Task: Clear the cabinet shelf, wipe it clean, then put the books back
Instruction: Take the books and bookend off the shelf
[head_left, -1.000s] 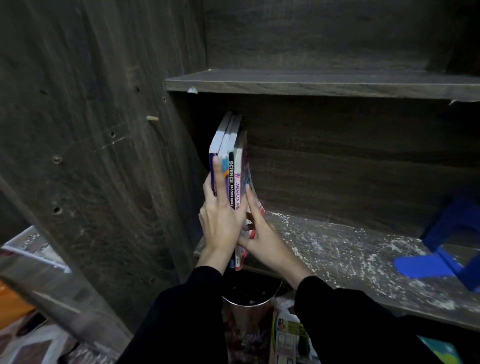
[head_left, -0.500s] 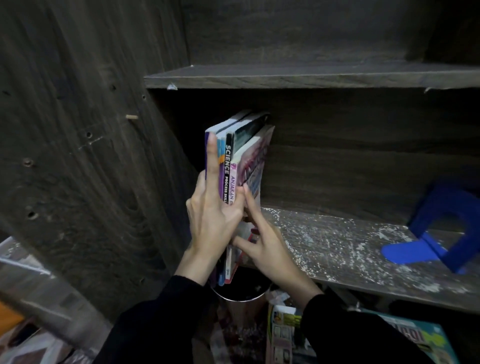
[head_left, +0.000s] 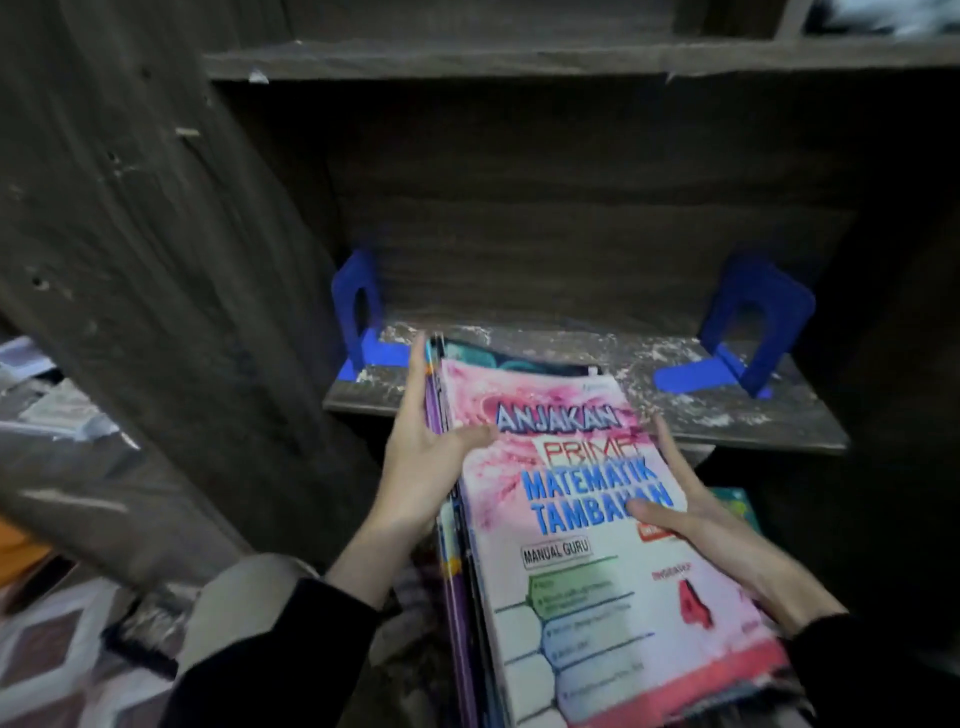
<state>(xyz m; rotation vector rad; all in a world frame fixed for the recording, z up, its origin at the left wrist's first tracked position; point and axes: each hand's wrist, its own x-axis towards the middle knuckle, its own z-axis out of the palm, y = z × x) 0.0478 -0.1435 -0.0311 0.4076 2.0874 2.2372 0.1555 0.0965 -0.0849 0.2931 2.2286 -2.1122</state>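
Observation:
I hold a stack of books (head_left: 587, 561) flat in front of the cabinet shelf (head_left: 582, 415), its far end just over the shelf's front edge. The top book has a pink and white cover. My left hand (head_left: 426, 452) grips the stack's left edge, thumb on the cover. My right hand (head_left: 696, 530) grips the right edge, thumb across the cover. The shelf board is dark wood with white dusty patches. Two blue bookends stand on it, the left bookend (head_left: 358, 322) by the side wall and the right bookend (head_left: 753, 332) far right.
A dark wooden cabinet side panel (head_left: 171, 260) rises at left. Another shelf (head_left: 519, 57) runs above. A teal book (head_left: 737, 509) lies below the shelf at right. Patterned floor covering (head_left: 62, 649) shows at the lower left.
The books stood upright at the shelf's left end between my hands. They now lie flat in both hands, pulled off the shelf toward me, uncovering the left bookend.

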